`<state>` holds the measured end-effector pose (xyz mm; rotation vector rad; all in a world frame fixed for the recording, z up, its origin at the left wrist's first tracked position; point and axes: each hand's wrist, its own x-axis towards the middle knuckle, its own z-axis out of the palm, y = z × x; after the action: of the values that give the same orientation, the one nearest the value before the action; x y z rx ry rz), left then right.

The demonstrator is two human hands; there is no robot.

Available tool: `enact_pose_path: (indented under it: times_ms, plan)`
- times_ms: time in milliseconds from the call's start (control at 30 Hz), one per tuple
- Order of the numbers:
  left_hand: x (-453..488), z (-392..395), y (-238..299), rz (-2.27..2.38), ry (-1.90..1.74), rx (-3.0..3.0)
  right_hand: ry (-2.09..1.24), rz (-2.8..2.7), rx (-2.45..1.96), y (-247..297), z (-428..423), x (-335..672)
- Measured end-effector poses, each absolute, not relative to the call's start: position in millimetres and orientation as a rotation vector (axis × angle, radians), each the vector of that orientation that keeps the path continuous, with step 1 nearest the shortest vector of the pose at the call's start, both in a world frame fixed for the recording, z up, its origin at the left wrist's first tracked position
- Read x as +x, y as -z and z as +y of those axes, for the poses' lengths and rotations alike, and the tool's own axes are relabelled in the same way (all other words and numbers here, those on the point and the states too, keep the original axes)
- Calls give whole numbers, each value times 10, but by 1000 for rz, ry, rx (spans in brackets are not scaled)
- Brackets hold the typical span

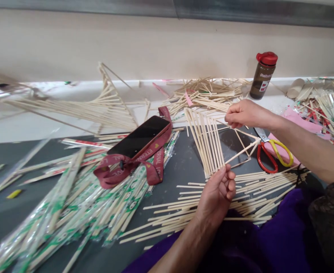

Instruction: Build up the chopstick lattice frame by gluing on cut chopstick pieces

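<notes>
A lattice of thin wooden chopsticks [209, 142], many laid side by side in a fan, stands tilted above the dark table. My left hand [218, 187] pinches its lower corner between thumb and fingers. From that corner a stick runs right to a triangular frame part [245, 148]. My right hand [245, 113] is closed beside the lattice's upper right, fingertips curled together; whatever they may hold is too small to make out. Scissors [269, 153] with one red and one yellow handle lie right of the frame. Loose chopsticks [181, 212] spread below my hands.
Wrapped chopsticks [98, 212] cover the left, with a black phone [140, 136] and a red lanyard [155, 167] on them. A larger stick structure [98, 113] stands behind. A stick pile [209, 91] and a red-capped bottle [263, 77] are near the wall.
</notes>
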<state>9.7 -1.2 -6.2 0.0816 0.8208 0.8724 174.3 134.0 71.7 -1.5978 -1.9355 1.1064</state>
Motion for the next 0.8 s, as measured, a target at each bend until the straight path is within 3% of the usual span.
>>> enact_pose_path:
  times_ms: [367, 667, 800]
  plan:
    - [107, 45, 36, 771, -848, 73, -844, -1722, -1776, -1057, 634, 2390]
    - [137, 70, 0, 774, -836, 111, -23, -1652, -2559, -711, 15, 3456]
    - [149, 58, -11, 766, -847, 100, 56, -1467, -2973, -539, -94, 3660]
